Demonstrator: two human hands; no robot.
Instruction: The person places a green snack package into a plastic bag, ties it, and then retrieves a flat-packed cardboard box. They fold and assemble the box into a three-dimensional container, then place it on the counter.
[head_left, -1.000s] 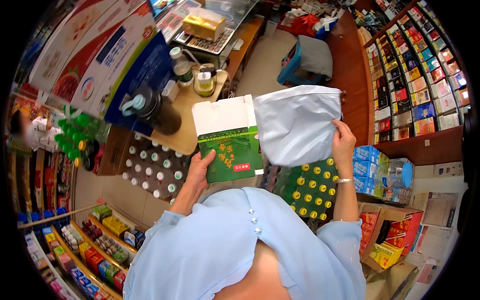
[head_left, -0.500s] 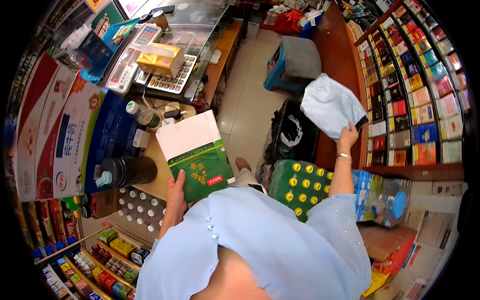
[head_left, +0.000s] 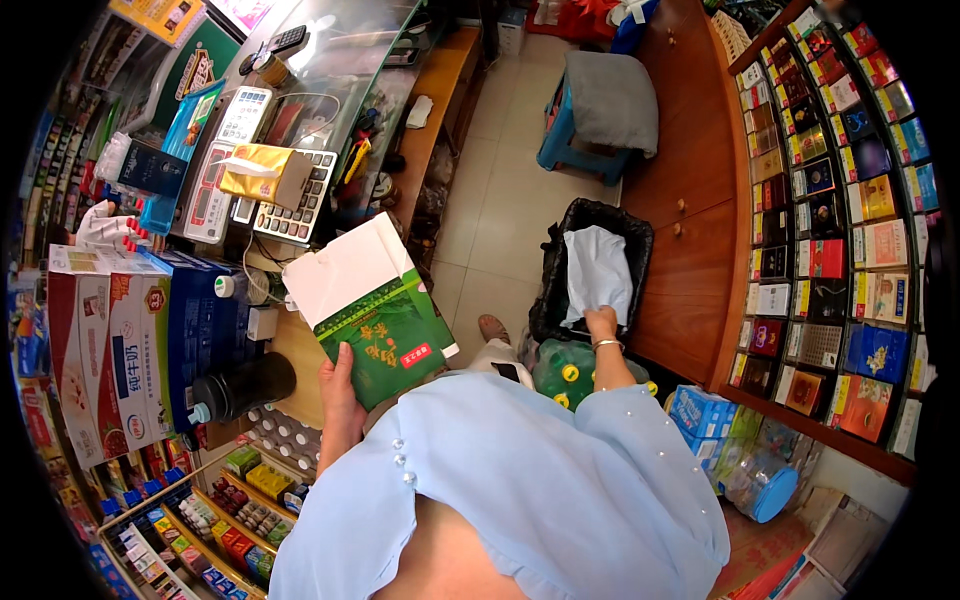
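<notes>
My left hand (head_left: 342,398) grips the near left edge of a green and white cardboard box (head_left: 390,335), its thumb lying on the green face. The box is tilted, with its white part toward the counter. On the other side, my right hand (head_left: 601,324) is closed on the near end of a white plastic bag (head_left: 597,268). The bag hangs in the mouth of a waste bin (head_left: 640,235) lined with a black bag. Whether anything is inside the white bag is hidden.
A wooden cabinet (head_left: 680,270) and a rack of small packs (head_left: 820,230) stand on the right. Shrink-wrapped green bottles (head_left: 560,375) sit by the bin. A blue stool (head_left: 590,150) with a grey cushion stands ahead. A dark bottle (head_left: 255,387) and a milk carton (head_left: 120,355) are left.
My right hand has brought the white bag from the cabinet side leftward and down into the bin's mouth. My left hand still holds the green and white box. The view has shifted.
</notes>
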